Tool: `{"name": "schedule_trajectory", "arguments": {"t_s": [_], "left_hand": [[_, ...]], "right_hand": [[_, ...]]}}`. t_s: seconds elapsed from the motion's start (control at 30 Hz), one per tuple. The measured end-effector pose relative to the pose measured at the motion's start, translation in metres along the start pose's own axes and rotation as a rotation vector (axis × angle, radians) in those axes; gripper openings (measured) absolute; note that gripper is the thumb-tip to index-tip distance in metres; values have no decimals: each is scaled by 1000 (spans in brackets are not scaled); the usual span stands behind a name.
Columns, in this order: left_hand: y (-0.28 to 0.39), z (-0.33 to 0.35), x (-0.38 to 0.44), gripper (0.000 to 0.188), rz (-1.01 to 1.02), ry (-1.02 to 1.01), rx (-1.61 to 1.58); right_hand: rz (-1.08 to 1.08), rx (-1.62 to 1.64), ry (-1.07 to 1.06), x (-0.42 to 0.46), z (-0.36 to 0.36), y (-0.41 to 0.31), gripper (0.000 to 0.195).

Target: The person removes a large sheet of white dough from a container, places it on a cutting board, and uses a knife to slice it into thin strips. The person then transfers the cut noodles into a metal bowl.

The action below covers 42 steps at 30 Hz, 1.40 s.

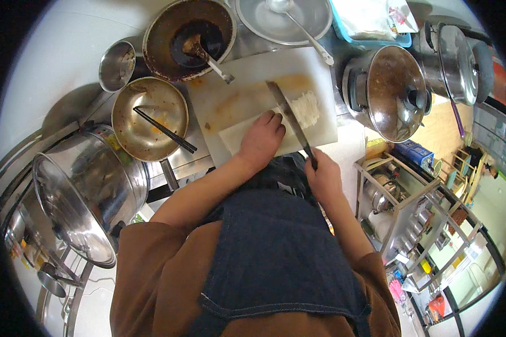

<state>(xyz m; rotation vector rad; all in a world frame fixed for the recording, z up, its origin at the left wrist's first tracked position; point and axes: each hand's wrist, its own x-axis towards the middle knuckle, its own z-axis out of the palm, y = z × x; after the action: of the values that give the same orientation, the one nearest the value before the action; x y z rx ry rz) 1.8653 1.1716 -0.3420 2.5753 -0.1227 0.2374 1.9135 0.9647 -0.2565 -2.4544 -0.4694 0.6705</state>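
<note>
My right hand (pixel 324 175) is closed around the handle of a kitchen knife (pixel 293 120), whose long blade points away from me across a white cutting board (pixel 240 92) with brownish stains. Flat on the board, pressed by the fingers of my left hand (pixel 263 137), lies a pale, layered sheet of what looks like dough or rice noodle (pixel 232 134). To the right of the blade is a small heap of thin white strips (pixel 307 110). My left fingertips are bent and close to the blade's left side.
A frying pan (pixel 126 122) with black chopsticks (pixel 164 128) and a pot (pixel 152 50) of dark sauce with a ladle (pixel 211 61) stand left. Behind the board is a metal bowl (pixel 257 23) with a spoon (pixel 305 31). Lidded pots (pixel 396 92) stand right; a large stockpot (pixel 109 177) is at far left.
</note>
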Motion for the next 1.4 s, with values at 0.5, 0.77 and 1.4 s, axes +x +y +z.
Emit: {"name": "schedule_trajectory", "arguments": {"t_s": [0.5, 0.77, 1.4], "left_hand": [[0, 5, -4, 26, -41, -42, -3], [-2, 2, 0, 18, -18, 63, 31], [-6, 3, -7, 20, -41, 48, 1]], "right_hand": [[1, 101, -56, 22, 25, 12, 29], [72, -71, -129, -14, -14, -12, 30], [50, 114, -17, 20, 21, 2, 31]]}}
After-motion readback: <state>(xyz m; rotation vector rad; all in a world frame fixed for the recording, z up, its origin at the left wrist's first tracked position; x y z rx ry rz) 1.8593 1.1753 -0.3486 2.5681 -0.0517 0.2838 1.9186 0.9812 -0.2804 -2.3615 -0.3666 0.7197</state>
